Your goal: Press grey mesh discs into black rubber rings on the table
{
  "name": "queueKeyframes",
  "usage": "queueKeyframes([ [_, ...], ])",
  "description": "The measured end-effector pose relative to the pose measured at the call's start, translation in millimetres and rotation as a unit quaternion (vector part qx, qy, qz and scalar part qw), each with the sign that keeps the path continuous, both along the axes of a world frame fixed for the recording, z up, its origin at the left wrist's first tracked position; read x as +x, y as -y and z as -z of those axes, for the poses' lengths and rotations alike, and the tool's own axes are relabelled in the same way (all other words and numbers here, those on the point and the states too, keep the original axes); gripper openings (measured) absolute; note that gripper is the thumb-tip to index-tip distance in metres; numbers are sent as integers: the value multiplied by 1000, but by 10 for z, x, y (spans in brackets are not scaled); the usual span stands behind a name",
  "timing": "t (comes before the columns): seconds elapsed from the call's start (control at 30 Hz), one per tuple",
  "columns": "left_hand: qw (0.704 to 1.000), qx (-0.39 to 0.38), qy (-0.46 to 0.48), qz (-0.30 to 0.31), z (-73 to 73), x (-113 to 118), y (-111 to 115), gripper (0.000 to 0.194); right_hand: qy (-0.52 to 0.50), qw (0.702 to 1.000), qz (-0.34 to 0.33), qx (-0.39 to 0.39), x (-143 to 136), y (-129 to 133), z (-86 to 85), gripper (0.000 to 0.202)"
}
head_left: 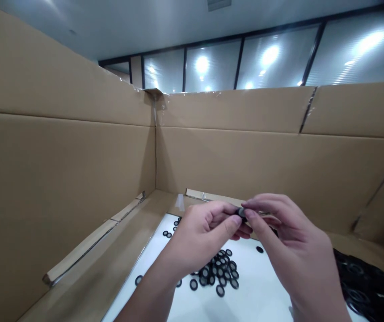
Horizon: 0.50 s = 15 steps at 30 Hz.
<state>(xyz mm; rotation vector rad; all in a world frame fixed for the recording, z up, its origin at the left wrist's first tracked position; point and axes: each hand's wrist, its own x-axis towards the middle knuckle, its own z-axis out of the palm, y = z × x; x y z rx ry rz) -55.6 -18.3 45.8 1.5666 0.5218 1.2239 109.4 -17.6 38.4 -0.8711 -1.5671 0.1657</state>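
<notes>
Between the fingertips of both hands is a small round black piece (241, 213) with a grey centre. My left hand (208, 228) pinches it from the left, thumb and fingers closed on its edge. From the right, my right hand (289, 241) grips the same piece with thumb and forefinger. Below the hands, a loose heap of similar black rings with pale centres (220, 270) lies on a white board (259, 290). More such pieces show at the board's left side, partly hidden behind my left hand and forearm.
Tall cardboard walls (78, 170) rise at the left and back. A folded cardboard strip (94, 241) runs along the left floor, and another strip (218, 197) lies at the back. A pile of black ring-like parts (366, 281) sits at the right. One black disc (259, 249) lies apart.
</notes>
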Motion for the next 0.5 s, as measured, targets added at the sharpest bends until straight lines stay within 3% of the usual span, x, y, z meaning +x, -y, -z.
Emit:
queueKeyframes([
  [0.27, 1000, 7, 17, 1, -26, -16, -13, 27, 110, 993, -3, 35, 66, 40, -53, 12],
  [0.5, 1000, -14, 14, 1, -36, -14, -39, 26, 137, 990, -7, 39, 88, 51, -43, 15],
])
